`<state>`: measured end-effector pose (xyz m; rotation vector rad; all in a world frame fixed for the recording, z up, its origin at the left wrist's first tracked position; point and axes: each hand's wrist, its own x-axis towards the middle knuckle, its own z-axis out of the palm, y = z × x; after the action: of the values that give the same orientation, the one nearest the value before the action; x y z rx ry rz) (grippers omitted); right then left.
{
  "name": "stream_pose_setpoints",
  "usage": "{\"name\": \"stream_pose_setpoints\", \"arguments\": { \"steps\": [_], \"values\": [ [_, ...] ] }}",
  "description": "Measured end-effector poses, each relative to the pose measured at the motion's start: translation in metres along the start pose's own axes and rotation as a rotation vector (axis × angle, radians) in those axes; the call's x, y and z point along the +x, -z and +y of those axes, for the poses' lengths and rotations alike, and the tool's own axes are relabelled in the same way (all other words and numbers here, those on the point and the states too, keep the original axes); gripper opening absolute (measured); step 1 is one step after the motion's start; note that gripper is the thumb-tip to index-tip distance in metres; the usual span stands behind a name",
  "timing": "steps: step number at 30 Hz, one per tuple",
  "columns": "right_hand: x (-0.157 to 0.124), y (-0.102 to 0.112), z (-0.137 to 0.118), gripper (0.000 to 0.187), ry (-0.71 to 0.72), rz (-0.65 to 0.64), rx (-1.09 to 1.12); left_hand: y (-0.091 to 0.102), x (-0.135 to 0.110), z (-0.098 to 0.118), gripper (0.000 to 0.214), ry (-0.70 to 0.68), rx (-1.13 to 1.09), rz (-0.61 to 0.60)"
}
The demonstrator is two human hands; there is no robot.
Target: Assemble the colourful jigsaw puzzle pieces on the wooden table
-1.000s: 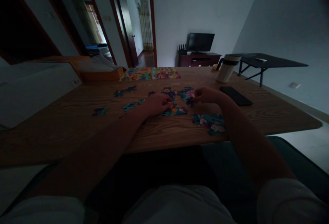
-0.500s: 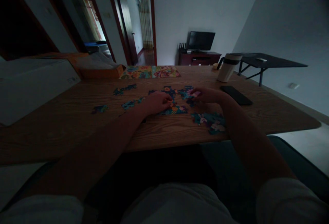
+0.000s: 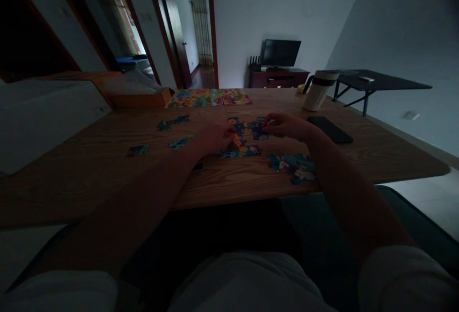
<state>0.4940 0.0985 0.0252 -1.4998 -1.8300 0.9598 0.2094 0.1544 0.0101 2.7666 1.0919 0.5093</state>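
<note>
Looks like wood, smooth and strongly grained, on the table (image 3: pixel 380 161). Near the front edge, looks like smooth printed card in the puzzle pieces (image 3: pixel 294 166); along the far edge, like smooth paper in the picture sheet (image 3: pixel 211 98); toward the far left corner, like crinkled translucent plastic in the wrapping (image 3: pixel 134 82), matt cardboard in the orange box (image 3: pixel 139 101).

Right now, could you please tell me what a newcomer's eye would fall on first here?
Probably the left hand and right hand, both at the colourful puzzle pieces around the middle of the wooden table. Next might come the pale mug standing toward the far right, with a dark phone-like slab lying flat nearer the viewer.
</note>
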Motion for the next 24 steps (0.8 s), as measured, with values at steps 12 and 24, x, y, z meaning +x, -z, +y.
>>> {"name": "stream_pose_setpoints", "arguments": {
  "steps": [12, 24],
  "values": [
    [0.002, -0.007, 0.002, 0.025, 0.030, -0.032, -0.060, 0.008, 0.000, -0.009, 0.027, 0.123, -0.048, 0.118],
    [-0.001, -0.006, -0.002, 0.037, 0.086, -0.004, -0.008, 0.016, 0.003, -0.023, 0.028, 0.185, -0.057, 0.192]
  ]
}}
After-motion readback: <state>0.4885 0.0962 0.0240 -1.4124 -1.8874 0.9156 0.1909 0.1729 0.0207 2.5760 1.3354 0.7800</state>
